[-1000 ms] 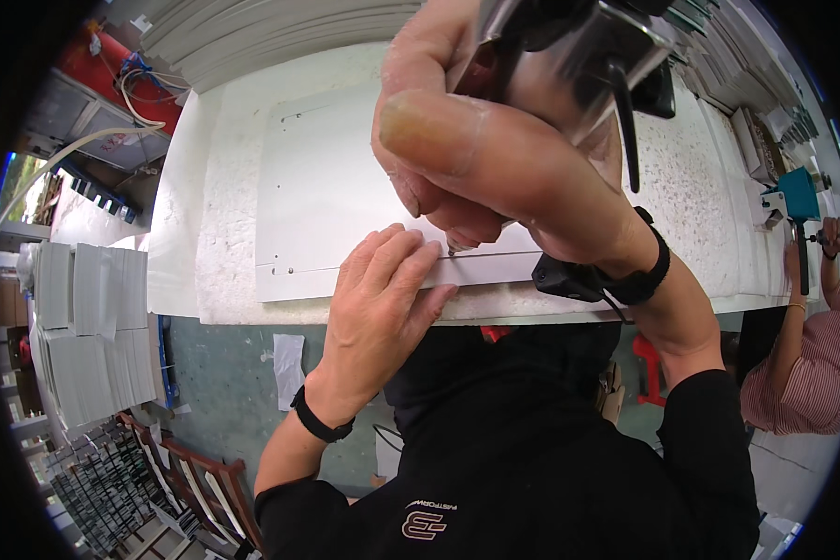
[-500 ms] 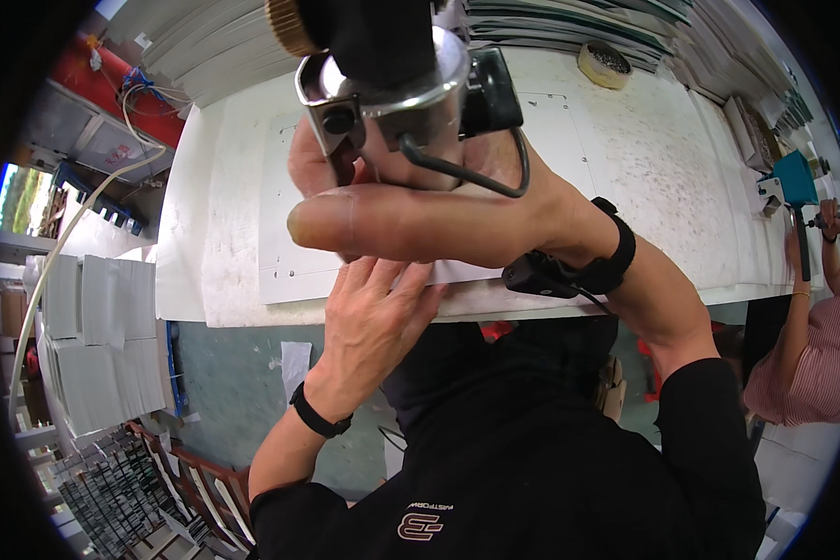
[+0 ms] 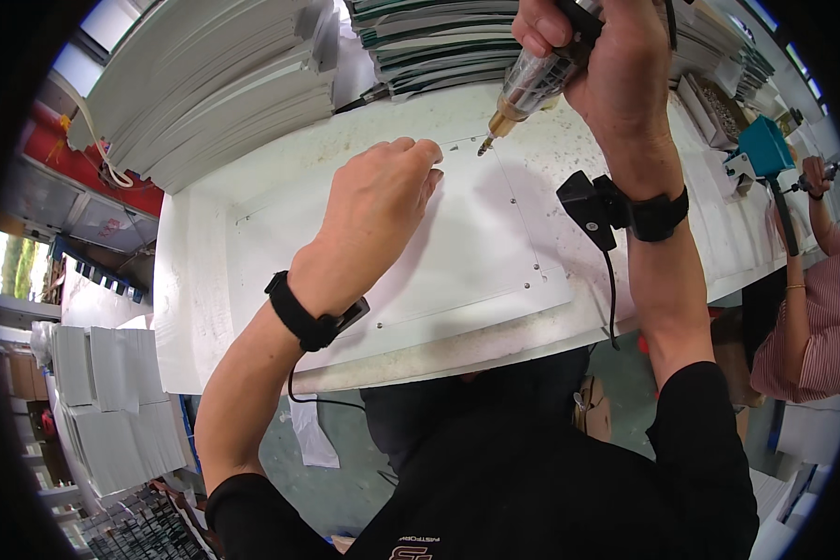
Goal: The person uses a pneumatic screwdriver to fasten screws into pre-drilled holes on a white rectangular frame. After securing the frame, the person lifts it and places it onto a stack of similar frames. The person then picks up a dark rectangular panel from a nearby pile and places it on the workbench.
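Observation:
A power screwdriver [image 3: 537,82] with a clear body and brass-coloured nose is in my right hand [image 3: 616,70], fingers wrapped round its dark upper part. It tilts down and left, its dark bit tip near the far right corner of a flat white panel [image 3: 345,280]. Small screws [image 3: 513,201] dot the panel's edges. My left hand [image 3: 378,201] hovers over the panel's far side, left of the tip, fingers curled together; whatever they may hold is hidden. Both wrists wear black straps [image 3: 294,313].
Stacks of white sheets [image 3: 224,84] and dark-edged panels [image 3: 439,42] line the table's far side. A tray of small parts [image 3: 711,107] and a teal machine [image 3: 763,147] stand at right, near a co-worker in a striped top [image 3: 803,345]. More white stacks [image 3: 112,373] are at left.
My right hand has carried the screwdriver from close before the camera to the panel's far right corner. My left hand has moved from the panel's near edge to its far side, fingers now curled.

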Demonstrator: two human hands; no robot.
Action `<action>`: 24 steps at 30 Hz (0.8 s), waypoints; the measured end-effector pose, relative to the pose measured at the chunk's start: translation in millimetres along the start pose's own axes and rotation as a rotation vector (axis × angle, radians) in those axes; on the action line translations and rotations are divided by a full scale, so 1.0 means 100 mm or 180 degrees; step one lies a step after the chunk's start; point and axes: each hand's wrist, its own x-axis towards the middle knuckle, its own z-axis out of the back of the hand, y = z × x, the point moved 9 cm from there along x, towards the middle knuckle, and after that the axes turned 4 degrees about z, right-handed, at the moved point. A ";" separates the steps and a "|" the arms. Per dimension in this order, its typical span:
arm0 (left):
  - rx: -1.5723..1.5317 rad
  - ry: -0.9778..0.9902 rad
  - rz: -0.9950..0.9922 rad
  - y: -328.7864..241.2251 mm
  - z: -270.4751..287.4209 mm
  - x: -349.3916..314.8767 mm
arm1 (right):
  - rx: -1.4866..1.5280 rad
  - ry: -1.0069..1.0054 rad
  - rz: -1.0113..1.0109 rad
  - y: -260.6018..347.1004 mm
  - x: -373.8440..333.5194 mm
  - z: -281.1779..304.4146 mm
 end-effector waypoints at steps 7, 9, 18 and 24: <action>0.0148 0.0111 0.0079 0.19 -0.50 0.36 | 0.0141 -0.0071 0.0083 -0.07 0.08 0.20; 0.0183 0.0103 0.0036 0.18 -0.54 0.39 | 0.0091 0.0048 0.0168 -0.06 0.09 0.21; 0.0839 0.0239 -0.0199 0.13 -0.64 0.43 | 0.0207 0.0103 0.0223 -0.09 0.10 0.24; -0.0875 0.0399 0.0484 0.25 -0.51 0.36 | 0.0590 -0.0116 -0.0194 -0.17 0.10 0.29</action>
